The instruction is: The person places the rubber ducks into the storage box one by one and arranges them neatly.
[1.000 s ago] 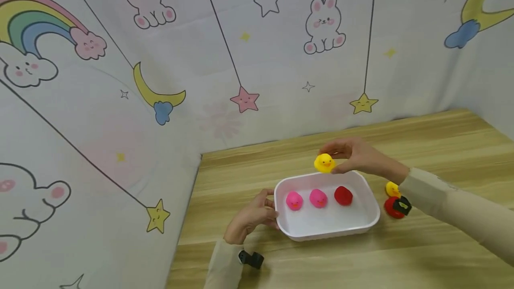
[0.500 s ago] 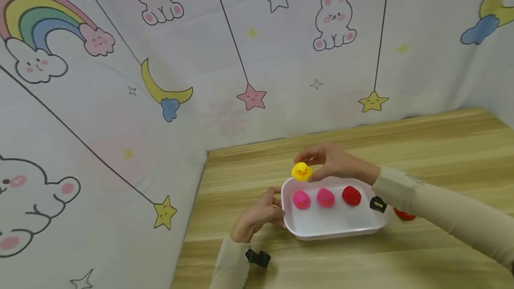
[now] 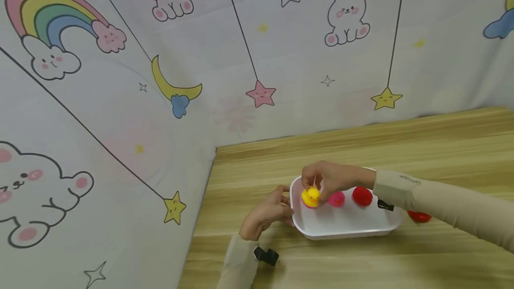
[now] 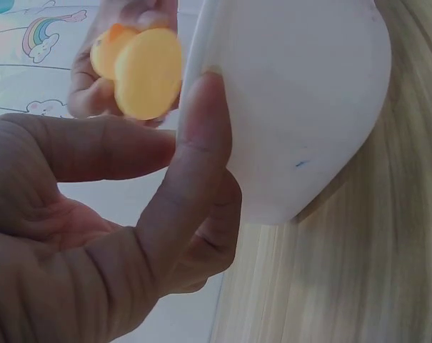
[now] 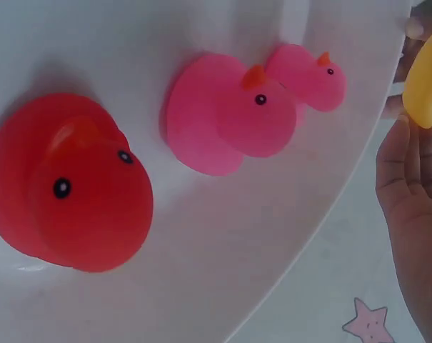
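Observation:
My right hand (image 3: 324,177) pinches a yellow rubber duck (image 3: 311,196) above the left end of a white tray (image 3: 341,231). In the head view this duck covers most of the leftmost pink duck (image 5: 301,68). A second pink duck (image 3: 337,199) and a red duck (image 3: 362,196) sit beside it in a row in the tray. At the tray's left end my left hand (image 3: 270,212) pinches the rim between thumb and fingers, and the left wrist view shows these fingertips (image 4: 205,107) on the wall.
Right of the tray, a red thing (image 3: 419,216) lies partly hidden behind the right sleeve (image 3: 437,200). The wood-grain table (image 3: 249,159) meets a printed cloth wall (image 3: 225,124) at the back and left.
My right hand has carried the yellow duck leftward, then down over the leftmost pink duck. The left hand keeps its grip on the rim. The whole head view has shifted a little.

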`<state>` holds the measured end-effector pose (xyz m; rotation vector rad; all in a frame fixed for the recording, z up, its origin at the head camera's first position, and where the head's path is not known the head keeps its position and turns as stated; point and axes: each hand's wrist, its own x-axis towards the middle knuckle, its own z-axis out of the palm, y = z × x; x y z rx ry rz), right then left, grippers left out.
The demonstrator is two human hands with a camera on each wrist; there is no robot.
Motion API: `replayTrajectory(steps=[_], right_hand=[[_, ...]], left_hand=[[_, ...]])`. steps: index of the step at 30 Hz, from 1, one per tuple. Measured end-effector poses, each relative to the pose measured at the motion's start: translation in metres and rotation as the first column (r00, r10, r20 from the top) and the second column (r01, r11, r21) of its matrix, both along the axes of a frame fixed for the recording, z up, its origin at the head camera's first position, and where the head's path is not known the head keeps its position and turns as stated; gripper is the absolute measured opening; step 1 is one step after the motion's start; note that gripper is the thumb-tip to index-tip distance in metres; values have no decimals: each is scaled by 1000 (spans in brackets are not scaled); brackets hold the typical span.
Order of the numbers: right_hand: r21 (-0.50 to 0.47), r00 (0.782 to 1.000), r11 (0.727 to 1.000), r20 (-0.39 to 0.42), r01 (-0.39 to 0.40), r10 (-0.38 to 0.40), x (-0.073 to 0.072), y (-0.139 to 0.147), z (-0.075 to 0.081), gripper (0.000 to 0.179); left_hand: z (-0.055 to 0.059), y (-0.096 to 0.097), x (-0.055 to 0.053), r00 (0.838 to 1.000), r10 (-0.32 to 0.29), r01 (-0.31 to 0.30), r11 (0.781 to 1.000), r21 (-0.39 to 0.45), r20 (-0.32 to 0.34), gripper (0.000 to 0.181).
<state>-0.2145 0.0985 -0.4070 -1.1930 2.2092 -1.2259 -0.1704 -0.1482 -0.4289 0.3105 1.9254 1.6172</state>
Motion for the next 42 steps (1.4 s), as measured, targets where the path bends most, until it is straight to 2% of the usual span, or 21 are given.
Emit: replayTrajectory(steps=[6, 10, 12, 14, 17, 19, 22, 29, 37, 40, 42], right_hand=[[178, 998, 983, -30, -40, 46, 5, -10, -9, 33], [277, 986, 959, -133, -59, 99, 9, -17, -10, 34], [320, 962, 944, -223, -77, 154, 10, -21, -10, 34], [351, 925, 932, -316, -94, 213, 12, -24, -10, 34], [384, 880, 917, -393, -106, 266, 15, -27, -13, 35], [383, 870, 916, -405, -117, 280, 17, -28, -18, 35], [374, 868, 918, -402, -134, 291, 19, -29, -25, 36], [368, 804, 920, -502, -133, 318, 21, -30, -28, 37], [447, 776, 891, -532, -81, 338, 27, -30, -29, 34], [452, 782, 889, -529, -71, 331, 28, -27, -24, 40], [447, 808, 893, -511, -41, 293, 29, -23, -19, 44]], left_hand=[[0, 0, 1, 1000, -13, 13, 1000, -3, 3, 65], [0, -1, -1, 1000, -15, 15, 1000, 1, 1, 64], [-1, -2, -1, 1000, -20, 20, 1000, 5, 3, 65], [-1, -2, -2, 1000, -23, 23, 1000, 11, 3, 65], [-2, -2, -2, 1000, -22, 22, 1000, 17, 9, 65], [-3, -1, -1, 1000, -16, 16, 1000, 18, 11, 64], [-4, -1, 0, 1000, -18, 18, 1000, 15, 8, 64], [-3, -2, -1, 1000, -13, 13, 1000, 9, -7, 65], [-1, -2, 1, 1000, -22, 22, 1000, 8, -5, 66], [0, -2, 2, 1000, -24, 24, 1000, 7, -14, 65], [0, -3, 2, 1000, -20, 21, 1000, 6, -14, 64]])
